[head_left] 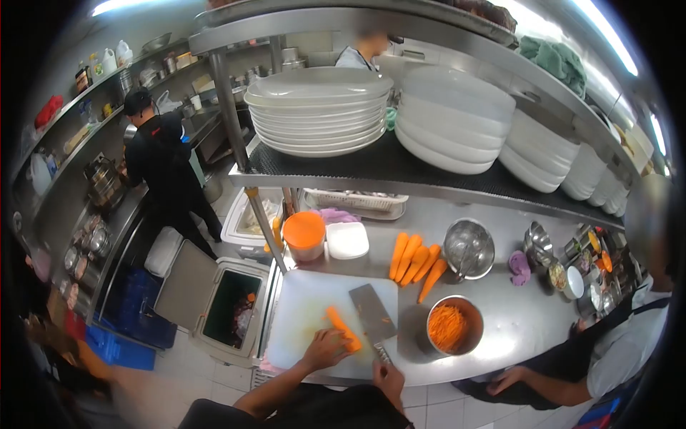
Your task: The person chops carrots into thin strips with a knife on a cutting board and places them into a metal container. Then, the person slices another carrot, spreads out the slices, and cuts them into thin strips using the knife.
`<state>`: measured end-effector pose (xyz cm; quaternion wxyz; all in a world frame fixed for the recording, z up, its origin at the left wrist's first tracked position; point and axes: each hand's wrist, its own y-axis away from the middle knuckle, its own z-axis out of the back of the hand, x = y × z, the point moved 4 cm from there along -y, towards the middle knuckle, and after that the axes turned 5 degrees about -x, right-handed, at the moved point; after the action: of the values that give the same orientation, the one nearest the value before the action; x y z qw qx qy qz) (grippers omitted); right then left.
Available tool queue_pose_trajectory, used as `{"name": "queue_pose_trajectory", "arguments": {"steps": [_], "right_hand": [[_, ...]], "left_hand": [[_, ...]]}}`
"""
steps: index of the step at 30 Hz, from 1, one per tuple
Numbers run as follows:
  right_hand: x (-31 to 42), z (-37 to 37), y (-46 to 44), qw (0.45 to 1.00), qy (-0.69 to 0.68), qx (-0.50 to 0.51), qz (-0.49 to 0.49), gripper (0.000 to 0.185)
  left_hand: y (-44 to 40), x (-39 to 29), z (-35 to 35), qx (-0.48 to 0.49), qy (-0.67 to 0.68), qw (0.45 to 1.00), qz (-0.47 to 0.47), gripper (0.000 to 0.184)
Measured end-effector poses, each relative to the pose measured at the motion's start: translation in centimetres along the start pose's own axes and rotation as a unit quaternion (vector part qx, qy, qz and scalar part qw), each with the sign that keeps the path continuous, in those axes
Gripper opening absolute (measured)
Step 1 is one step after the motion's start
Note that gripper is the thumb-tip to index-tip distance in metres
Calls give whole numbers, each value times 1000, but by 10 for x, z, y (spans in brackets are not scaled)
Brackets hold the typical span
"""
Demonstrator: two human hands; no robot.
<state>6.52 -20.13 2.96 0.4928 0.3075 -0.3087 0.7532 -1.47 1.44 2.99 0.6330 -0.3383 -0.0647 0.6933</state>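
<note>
My left hand (327,349) has its fingers curled together over the near end of a carrot (337,319), holding it; I can't tell where my thumb sits. The rest of the carrot extends past my fingertips, slanting away from me across the white cutting board (300,297). My right hand (388,379) is wrapped around the handle of a cleaver (373,311), its broad blade just right of the carrot. Beyond the board's right edge stands a steel pot of shredded carrot (449,327).
</note>
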Motion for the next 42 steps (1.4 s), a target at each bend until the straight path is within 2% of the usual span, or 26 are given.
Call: {"name": "queue_pose_trajectory", "arguments": {"steps": [5, 9, 11, 13, 14, 16, 17, 18, 20, 21, 22, 23, 25, 29, 31, 34, 35, 36, 37, 38, 40, 41, 42], "right_hand": [[-14, 19, 7, 999, 1, 33, -29, 31], [4, 19, -36, 992, 23, -19, 120, 32], [11, 15, -56, 994, 0, 11, 105, 26], [20, 30, -89, 997, -40, -48, 55, 31], [3, 37, -121, 986, 24, -106, 126, 55], [-107, 63, -241, 988, 117, -93, 21, 98], [-111, 102, -293, 969, 225, -101, 25, 79], [-104, 156, -351, 917, 384, -95, 48, 61], [-77, 256, -438, 730, 673, -33, 113, 29], [-67, 299, -464, 670, 732, -28, 118, 24], [-89, 346, -495, 803, 567, -179, 39, 33], [-74, 377, -496, 852, 462, -247, -24, 32], [-45, 391, -483, 871, 397, -280, -72, 29], [-53, 328, -444, 888, 409, -209, -22, 24], [-73, 257, -400, 911, 389, -132, 24, 22], [-85, 121, -288, 953, 294, 22, 71, 18], [-78, 79, -242, 956, 268, 73, 89, 17], [-69, 39, -198, 927, 329, 117, 139, 18], [-23, 18, -154, 969, 187, 113, 114, 21], [25, -4, -109, 989, 39, 109, 93, 25], [47, -27, -63, 996, -12, 90, 5, 26], [59, -31, -45, 996, 7, 81, -28, 25], [61, -38, -35, 998, 12, 67, -15, 27]], "left_hand": [[1, 2, -3, -4, 4, 1000, -10, 35], [-1, -3, 3, -9, 10, 999, -30, 40], [-5, -6, 10, -17, 10, 1000, -19, 41], [-3, -2, 10, -19, 36, 999, -8, 36], [-2, 0, 9, -23, 58, 998, 4, 32], [-4, 2, 5, -23, 65, 998, 7, 30], [0, 3, 4, -18, 65, 998, 8, 28], [2, 4, 3, -15, 68, 997, 13, 28], [3, 5, 4, -44, 82, 996, 3, 25], [5, 4, 5, -42, 82, 996, 7, 25], [4, 4, 4, -39, 94, 995, 11, 25], [3, 7, 5, -38, 104, 994, 15, 25], [4, 16, 2, -42, 98, 994, 19, 26], [5, 15, 2, -27, 126, 991, 18, 25], [3, 13, 0, -35, 129, 991, 17, 25], [-4, 18, 13, -19, 96, 994, -42, 26], [-5, 22, 13, -26, 97, 994, -38, 26], [-4, 25, 11, -7, 98, 994, -42, 28], [-3, 26, 8, 15, 99, 994, -45, 29], [-2, 25, 7, 19, 101, 994, -38, 29], [-4, 25, 7, 17, 96, 994, -55, 31], [-3, 25, 4, 24, 93, 994, -54, 31], [-5, 26, 3, 20, 98, 994, -48, 31]]}}
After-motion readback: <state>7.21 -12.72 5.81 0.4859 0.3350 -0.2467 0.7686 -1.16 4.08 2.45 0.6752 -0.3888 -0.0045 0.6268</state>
